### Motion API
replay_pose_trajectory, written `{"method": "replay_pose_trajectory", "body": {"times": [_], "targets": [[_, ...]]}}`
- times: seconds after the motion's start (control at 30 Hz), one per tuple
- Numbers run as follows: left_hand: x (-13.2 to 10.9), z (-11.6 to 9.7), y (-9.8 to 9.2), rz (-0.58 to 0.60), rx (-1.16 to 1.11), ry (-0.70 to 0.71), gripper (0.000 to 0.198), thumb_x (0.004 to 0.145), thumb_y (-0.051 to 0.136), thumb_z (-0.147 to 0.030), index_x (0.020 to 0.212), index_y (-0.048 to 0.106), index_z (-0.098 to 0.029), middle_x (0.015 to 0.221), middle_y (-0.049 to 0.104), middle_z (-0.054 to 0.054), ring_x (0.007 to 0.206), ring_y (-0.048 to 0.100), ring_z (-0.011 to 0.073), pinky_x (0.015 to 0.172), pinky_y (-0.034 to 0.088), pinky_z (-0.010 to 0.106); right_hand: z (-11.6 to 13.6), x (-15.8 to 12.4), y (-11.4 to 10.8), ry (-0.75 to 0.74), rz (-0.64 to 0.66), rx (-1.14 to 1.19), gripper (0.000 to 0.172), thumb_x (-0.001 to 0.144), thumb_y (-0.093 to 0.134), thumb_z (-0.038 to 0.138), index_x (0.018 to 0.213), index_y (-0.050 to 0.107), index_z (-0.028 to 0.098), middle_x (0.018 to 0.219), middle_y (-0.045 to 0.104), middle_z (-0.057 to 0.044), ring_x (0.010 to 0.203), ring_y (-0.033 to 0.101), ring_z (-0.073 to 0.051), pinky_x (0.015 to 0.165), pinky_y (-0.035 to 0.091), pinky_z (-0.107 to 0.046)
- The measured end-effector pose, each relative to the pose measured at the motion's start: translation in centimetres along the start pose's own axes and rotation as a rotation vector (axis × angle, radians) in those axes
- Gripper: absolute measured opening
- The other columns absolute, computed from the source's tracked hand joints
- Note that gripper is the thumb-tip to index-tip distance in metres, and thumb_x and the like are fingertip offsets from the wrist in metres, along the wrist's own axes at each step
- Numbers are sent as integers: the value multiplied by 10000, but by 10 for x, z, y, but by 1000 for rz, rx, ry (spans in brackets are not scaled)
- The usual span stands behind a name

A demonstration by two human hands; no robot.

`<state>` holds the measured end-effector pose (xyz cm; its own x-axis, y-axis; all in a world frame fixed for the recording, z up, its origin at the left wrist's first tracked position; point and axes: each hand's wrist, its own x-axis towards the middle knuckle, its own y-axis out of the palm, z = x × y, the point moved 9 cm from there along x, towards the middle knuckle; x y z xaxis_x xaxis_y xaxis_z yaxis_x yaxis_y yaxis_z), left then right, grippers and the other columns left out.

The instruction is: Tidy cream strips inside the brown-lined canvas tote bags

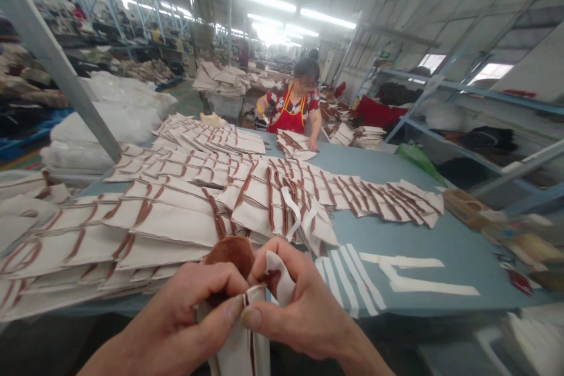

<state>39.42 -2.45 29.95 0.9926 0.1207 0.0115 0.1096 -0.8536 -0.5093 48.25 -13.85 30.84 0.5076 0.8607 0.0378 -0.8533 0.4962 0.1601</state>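
Between my two hands, close to the camera, is a cream fabric piece (238,348) with brown edging and a brown inner side. My left hand (185,311) pinches its top edge between thumb and forefinger. Right beside it, my right hand (293,299) pinches the same edge, the two thumbs almost touching. A loose cream flap (279,279) curls up by my right fingers. Just past my hands, overlapping cream pieces with brown strips (176,214) cover much of the blue-grey table (396,276). White strips (352,282) lie to the right of my right hand.
Across the table a person in a red apron (288,111) handles a cream fabric stack (293,144). A cardboard box (465,208) sits at the right edge, near a small red object (520,281). A metal post (66,64) rises at left; shelving (467,129) stands at right.
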Motion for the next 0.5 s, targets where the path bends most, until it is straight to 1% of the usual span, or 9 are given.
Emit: {"method": "replay_pose_trajectory", "body": {"times": [0.07,0.1,0.17,0.23,0.3,0.4,0.5], "targets": [[1,-2,-3,-10,-50,-23,410,1019,608,-516,733,680,-230,726,652,-30,705,555,164,709,454,245,-2,0,4,30,32,46,601,674,1058,499,889,568,223,763,540,75,617,381,-83,517,291,-191],[2,-2,-3,7,-88,-33,431,1018,610,-541,732,685,-228,734,655,-25,713,559,167,716,463,246,-4,1,7,45,52,72,612,686,1048,531,892,559,226,768,543,73,616,388,-83,516,295,-191],[3,-2,0,77,-175,-43,463,1029,600,-582,755,700,-223,775,671,-15,739,577,170,711,470,242,-6,1,11,62,92,120,622,718,1017,595,900,547,229,775,544,70,613,400,-82,523,310,-195],[3,-1,2,140,-236,-35,482,1049,580,-598,785,706,-215,823,681,-4,768,589,173,686,465,234,-6,2,14,59,115,149,615,743,998,613,899,544,229,772,533,74,610,398,-80,535,316,-203],[2,-1,2,173,-256,-15,503,1060,564,-606,782,690,-207,815,655,-2,761,570,171,669,456,231,-5,2,16,55,122,154,602,752,998,599,895,547,227,771,523,77,618,392,-83,549,319,-210],[0,-3,1,193,-275,-1,552,1065,536,-639,745,630,-199,749,569,-15,712,513,160,648,435,234,-2,2,19,56,127,137,570,776,994,561,900,548,227,781,513,77,633,385,-87,570,329,-213],[0,-6,1,181,-269,0,617,1058,494,-714,724,571,-201,721,511,-20,687,483,158,629,421,241,1,0,21,70,104,66,507,814,971,487,908,543,233,800,508,74,643,391,-91,566,332,-211]]}}
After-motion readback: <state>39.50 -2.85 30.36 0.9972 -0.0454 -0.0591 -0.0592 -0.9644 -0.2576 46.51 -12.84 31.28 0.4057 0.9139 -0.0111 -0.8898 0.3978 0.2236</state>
